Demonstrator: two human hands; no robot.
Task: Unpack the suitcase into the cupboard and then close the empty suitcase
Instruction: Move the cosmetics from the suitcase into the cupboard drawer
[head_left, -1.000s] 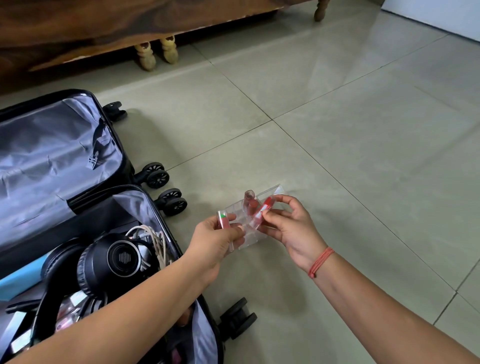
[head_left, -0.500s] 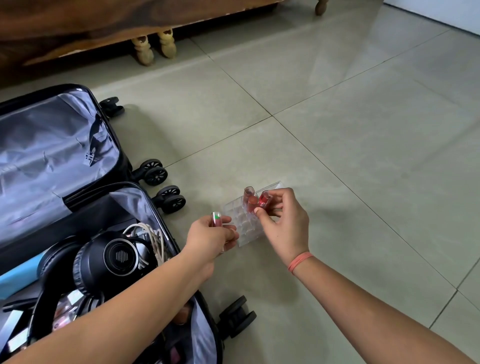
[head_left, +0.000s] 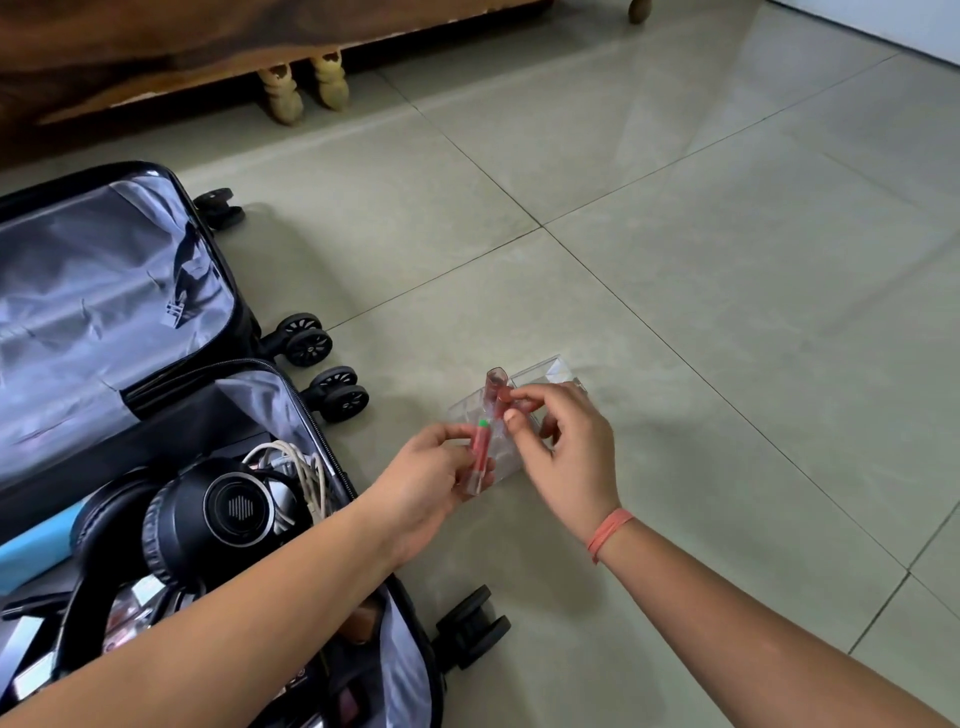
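Note:
A black suitcase (head_left: 244, 332) lies open on the floor at the left, its grey-lined lid half bare. The lower half holds a black round speaker (head_left: 208, 514), headphones, a coiled beige cable (head_left: 296, 467) and small cosmetics. A clear plastic compartment organiser (head_left: 540, 384) stands on the tiles right of the case. My left hand (head_left: 431, 483) holds a red lipstick tube (head_left: 480, 457) with a green tip beside the organiser. My right hand (head_left: 566, 452) pinches another red lipstick (head_left: 496, 389) that stands in an organiser slot.
A wooden piece of furniture (head_left: 156, 52) with turned legs runs along the top. The suitcase wheels (head_left: 332, 384) stick out toward the organiser. Grey floor tiles stretch to the right, with a white wall base at the top right corner.
My left hand has turned its lipstick more upright and brought it closer to the organiser. My right hand stays on the lipstick standing in a slot.

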